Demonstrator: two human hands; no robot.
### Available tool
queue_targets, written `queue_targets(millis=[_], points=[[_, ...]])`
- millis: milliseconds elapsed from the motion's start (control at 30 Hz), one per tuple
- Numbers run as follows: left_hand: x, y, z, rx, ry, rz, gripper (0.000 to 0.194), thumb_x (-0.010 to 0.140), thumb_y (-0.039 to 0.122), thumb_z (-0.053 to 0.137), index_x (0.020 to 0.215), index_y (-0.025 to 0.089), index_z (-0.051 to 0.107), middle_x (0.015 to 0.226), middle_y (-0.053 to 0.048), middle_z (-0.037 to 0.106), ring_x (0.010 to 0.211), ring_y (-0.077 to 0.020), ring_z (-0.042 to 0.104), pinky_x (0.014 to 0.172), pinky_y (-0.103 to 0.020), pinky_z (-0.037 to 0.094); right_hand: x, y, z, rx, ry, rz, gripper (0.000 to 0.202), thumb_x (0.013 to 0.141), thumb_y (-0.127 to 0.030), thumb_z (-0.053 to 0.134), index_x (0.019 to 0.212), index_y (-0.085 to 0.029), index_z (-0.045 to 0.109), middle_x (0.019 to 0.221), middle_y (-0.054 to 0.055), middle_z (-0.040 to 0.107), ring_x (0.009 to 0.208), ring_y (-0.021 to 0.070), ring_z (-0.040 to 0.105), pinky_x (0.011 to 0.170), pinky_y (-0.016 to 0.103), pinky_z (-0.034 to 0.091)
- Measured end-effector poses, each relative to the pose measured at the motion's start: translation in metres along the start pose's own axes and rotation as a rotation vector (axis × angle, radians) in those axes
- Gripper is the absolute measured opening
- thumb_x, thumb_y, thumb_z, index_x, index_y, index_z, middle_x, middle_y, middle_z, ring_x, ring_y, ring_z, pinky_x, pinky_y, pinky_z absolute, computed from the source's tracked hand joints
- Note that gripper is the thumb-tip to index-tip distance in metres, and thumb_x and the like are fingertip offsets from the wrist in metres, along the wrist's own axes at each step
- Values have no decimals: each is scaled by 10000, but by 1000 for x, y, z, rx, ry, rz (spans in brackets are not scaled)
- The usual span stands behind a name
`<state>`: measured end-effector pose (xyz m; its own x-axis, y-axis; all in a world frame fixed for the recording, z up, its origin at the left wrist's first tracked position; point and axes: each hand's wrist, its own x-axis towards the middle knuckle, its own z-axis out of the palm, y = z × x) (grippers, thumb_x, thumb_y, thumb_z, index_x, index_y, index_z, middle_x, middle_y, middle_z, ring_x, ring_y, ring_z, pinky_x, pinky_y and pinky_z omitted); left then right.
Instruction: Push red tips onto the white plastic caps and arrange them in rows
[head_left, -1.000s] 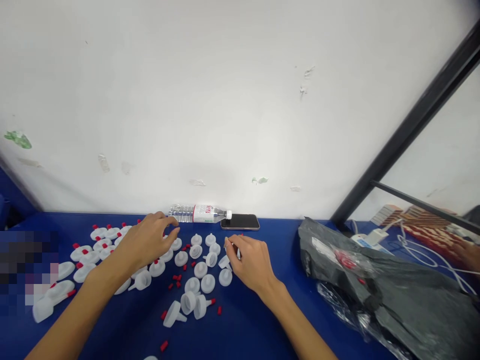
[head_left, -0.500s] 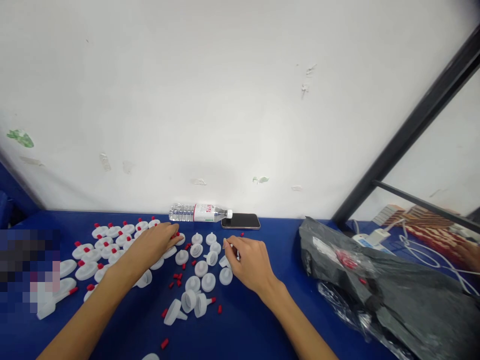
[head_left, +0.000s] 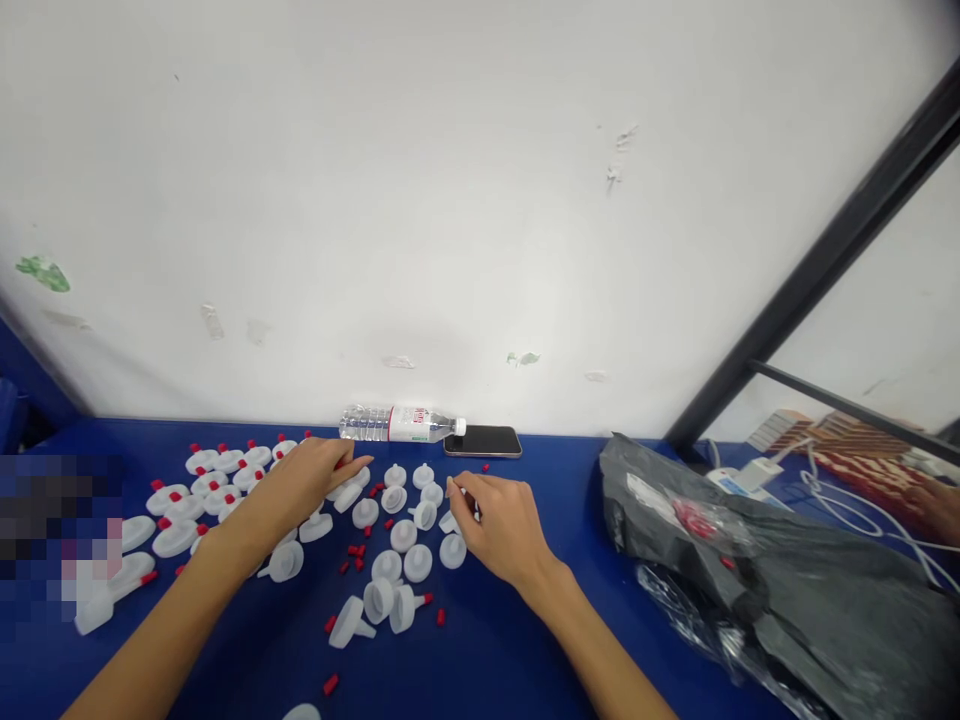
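Observation:
My left hand (head_left: 311,478) is closed around a white nozzle cap (head_left: 351,492), its thumb stretched along the top; a bit of red shows between the fingers. Beneath and left of that wrist lie many similar white caps (head_left: 174,538) with red tips fitted. My right hand (head_left: 501,520) rests on the table with curled fingers, and whatever they pinch is hidden. Just left of it stand white caps (head_left: 452,551) without red tips, some upright, some on their sides. Loose red tips (head_left: 360,564) are scattered between both hands.
Against the wall lie a water bottle (head_left: 409,424) and a phone (head_left: 487,441). A dark grey plastic bag (head_left: 810,590) covers the right side of the blue table (head_left: 517,650). White cables (head_left: 847,515) and another person's hand (head_left: 937,508) are at the far right.
My left hand has shifted slightly left, and its thumb now extends over a white cap. More caps show below its wrist. My right hand has stayed in place.

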<state>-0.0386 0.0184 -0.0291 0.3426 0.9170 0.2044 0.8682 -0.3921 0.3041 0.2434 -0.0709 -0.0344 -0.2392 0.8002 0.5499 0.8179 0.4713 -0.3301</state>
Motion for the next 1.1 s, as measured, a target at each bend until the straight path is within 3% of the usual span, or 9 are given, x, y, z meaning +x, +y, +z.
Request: queue_targets(millis=[233, 400, 533, 600, 667, 767, 867, 1100], points=[[-1, 18, -13, -140, 132, -45, 470, 921, 544, 490, 602, 256, 301, 495, 36, 359, 494, -145, 302, 576, -330, 275, 0, -2, -1, 26, 3, 7, 344, 1090, -266, 491, 800, -216, 670, 664, -16, 678, 550, 126, 580, 561, 299, 271], [-5, 50, -7, -311, 304, -129, 498, 976, 538, 447, 620, 238, 273, 526, 46, 316, 539, -129, 290, 559, -296, 285, -2, -16, -8, 255, -28, 76, 240, 1080, -372, 554, 1231, -261, 704, 908, -20, 773, 611, 121, 639, 655, 259, 434], [-12, 89, 7, -485, 370, -201, 507, 996, 554, 413, 611, 240, 316, 534, 48, 356, 516, -116, 345, 506, -268, 313, -4, -34, -11, 439, -141, 151, 522, 1038, -485, 642, 1518, -318, 521, 1154, -9, 788, 691, 135, 704, 755, 276, 510], [-15, 102, 13, -551, 368, -216, 509, 992, 561, 427, 606, 238, 352, 544, 47, 396, 512, -112, 374, 493, -258, 338, -5, -39, -9, 485, -172, 161, 508, 1022, -463, 671, 1492, -317, 544, 1155, -10, 791, 702, 139, 715, 723, 267, 508], [-16, 106, 16, -593, 364, -226, 504, 983, 559, 452, 602, 235, 384, 546, 44, 436, 521, -116, 410, 501, -250, 368, -4, -40, -7, 492, -146, 150, 329, 1028, -389, 653, 1344, -299, 650, 1062, -23, 796, 666, 130, 695, 665, 249, 484], [-16, 103, 16, -618, 375, -256, 492, 983, 544, 464, 601, 238, 406, 510, 39, 457, 527, -130, 452, 502, -250, 372, -1, -34, -8, 458, -48, 140, 183, 1034, -306, 594, 1167, -273, 716, 934, -26, 778, 633, 122, 662, 621, 237, 459], [-14, 97, 13, -627, 392, -296, 482, 983, 525, 469, 595, 248, 398, 455, 42, 430, 506, -143, 465, 476, -259, 336, 4, -21, -12, 409, 0, 172, 172, 1027, -309, 596, 1140, -259, 716, 887, -23, 771, 608, 125, 648, 615, 244, 458], [-12, 93, 13, -679, 399, -334, 485, 977, 494, 491, 571, 250, 390, 435, 49, 388, 470, -136, 431, 456, -268, 300, 7, 9, -7, 6, -95, 240, 114, 1008, -240, 666, 1048, -258, 771, 813, -15, 750, 664, 167, 672, 603, 278, 368]])
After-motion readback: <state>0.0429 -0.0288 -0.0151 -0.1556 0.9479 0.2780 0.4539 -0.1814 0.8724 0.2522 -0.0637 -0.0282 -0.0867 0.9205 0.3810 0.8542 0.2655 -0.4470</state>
